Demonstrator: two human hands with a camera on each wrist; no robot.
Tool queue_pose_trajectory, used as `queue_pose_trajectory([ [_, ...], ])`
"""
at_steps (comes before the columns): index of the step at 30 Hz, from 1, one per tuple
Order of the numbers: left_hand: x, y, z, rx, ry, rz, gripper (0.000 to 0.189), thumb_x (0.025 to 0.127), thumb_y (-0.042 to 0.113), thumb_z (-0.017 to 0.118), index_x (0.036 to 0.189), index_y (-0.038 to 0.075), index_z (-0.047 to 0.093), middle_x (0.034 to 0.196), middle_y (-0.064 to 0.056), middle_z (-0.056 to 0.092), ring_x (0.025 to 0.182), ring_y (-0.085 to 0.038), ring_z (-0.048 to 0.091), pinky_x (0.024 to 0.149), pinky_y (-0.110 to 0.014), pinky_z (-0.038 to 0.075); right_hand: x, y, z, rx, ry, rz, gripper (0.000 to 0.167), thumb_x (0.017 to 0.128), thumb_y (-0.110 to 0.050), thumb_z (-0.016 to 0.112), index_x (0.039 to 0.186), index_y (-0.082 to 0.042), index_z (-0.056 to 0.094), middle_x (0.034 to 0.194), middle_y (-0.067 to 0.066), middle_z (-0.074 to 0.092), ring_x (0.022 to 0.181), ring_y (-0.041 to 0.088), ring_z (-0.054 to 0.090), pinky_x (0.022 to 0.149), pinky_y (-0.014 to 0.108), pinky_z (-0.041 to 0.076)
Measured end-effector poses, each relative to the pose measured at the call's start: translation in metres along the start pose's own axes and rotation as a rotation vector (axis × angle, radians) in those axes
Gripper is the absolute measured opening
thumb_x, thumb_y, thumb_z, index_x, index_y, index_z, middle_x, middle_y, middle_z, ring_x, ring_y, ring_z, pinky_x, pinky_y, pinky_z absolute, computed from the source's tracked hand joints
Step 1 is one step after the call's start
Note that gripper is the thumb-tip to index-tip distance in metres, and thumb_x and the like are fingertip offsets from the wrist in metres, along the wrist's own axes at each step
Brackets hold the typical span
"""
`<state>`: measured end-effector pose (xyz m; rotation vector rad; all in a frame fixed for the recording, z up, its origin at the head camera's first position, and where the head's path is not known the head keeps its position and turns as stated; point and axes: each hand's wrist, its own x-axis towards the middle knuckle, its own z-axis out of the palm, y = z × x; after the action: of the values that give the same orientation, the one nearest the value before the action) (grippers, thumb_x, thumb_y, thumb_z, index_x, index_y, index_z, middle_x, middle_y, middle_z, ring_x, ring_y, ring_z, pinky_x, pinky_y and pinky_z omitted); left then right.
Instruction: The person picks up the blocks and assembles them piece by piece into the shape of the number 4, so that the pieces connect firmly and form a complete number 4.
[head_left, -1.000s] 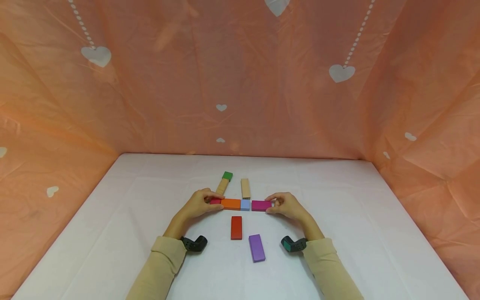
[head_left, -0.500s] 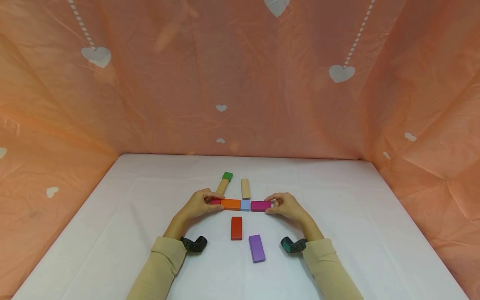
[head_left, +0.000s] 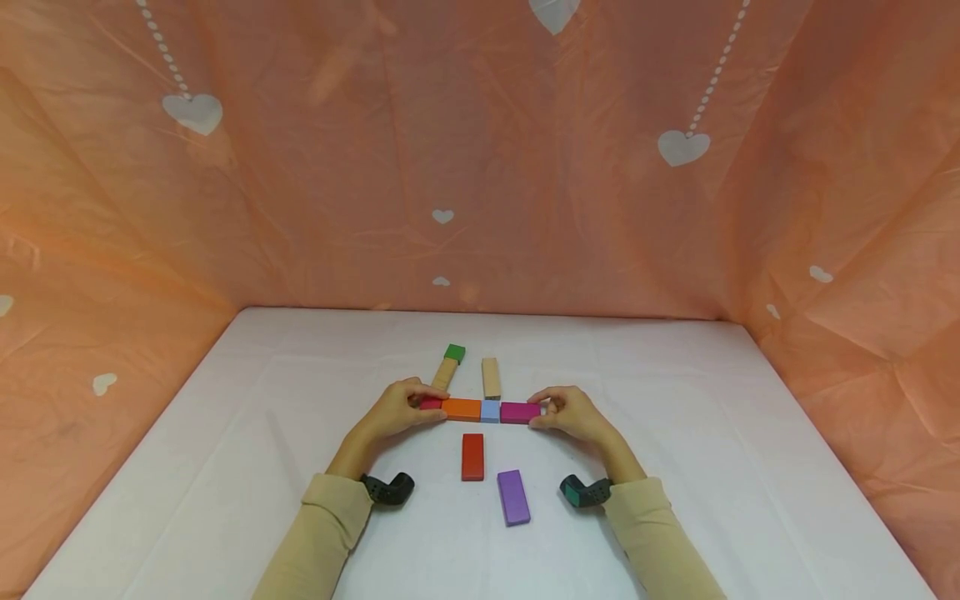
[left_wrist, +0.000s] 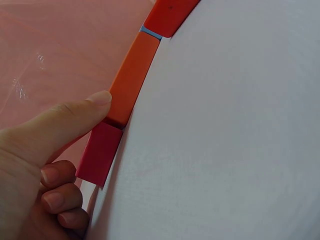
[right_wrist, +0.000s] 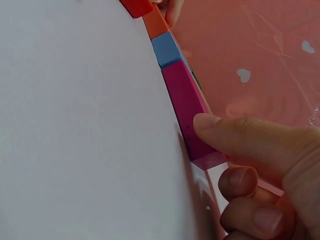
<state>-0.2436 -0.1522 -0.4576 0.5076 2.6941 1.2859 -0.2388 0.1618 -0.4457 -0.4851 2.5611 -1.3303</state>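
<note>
A row of wooden blocks runs sideways: a crimson block [left_wrist: 99, 155], an orange block [head_left: 462, 409], a light blue block [right_wrist: 166, 49] and a magenta block [head_left: 519, 412]. At the left end, my left hand [head_left: 399, 408] pinches the orange block between thumb and index finger, near its joint with the crimson one, which it partly covers in the head view. My right hand [head_left: 573, 413] pinches the outer end of the magenta block, whose inner end meets the light blue block. In the right wrist view the thumb [right_wrist: 207, 121] lies on the magenta face.
Nearer than the row lie a red block [head_left: 472, 457] and a purple block [head_left: 513, 497]. Behind it are a plain wood block [head_left: 491, 378], a slanted plain wood block [head_left: 445, 374] and a green block [head_left: 455, 352]. An orange curtain [head_left: 480, 167] surrounds the white table [head_left: 675, 400].
My right hand has slid the magenta block slightly left, narrowing the gap to the light blue block until it closed. My left hand has stayed in place on the orange block.
</note>
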Motion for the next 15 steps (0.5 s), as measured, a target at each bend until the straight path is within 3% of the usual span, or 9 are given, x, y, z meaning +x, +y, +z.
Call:
queue_pose_trajectory([
  [15,0.0004,0.0011,0.0002,-0.005,0.006,0.002,0.03,0.08,0.018,0.077,0.108,0.007,0.074,0.08,-0.005,0.05,0.081,-0.015,0.042,0.066,-0.022,0.032,0.0019,0.0014,0.0022,0.0,0.0,-0.007,0.037,0.079,-0.01,0.077,0.11,0.006,0.066,0.06,-0.004,0.042,0.057,0.005,0.039,0.06,0.02,0.033],
])
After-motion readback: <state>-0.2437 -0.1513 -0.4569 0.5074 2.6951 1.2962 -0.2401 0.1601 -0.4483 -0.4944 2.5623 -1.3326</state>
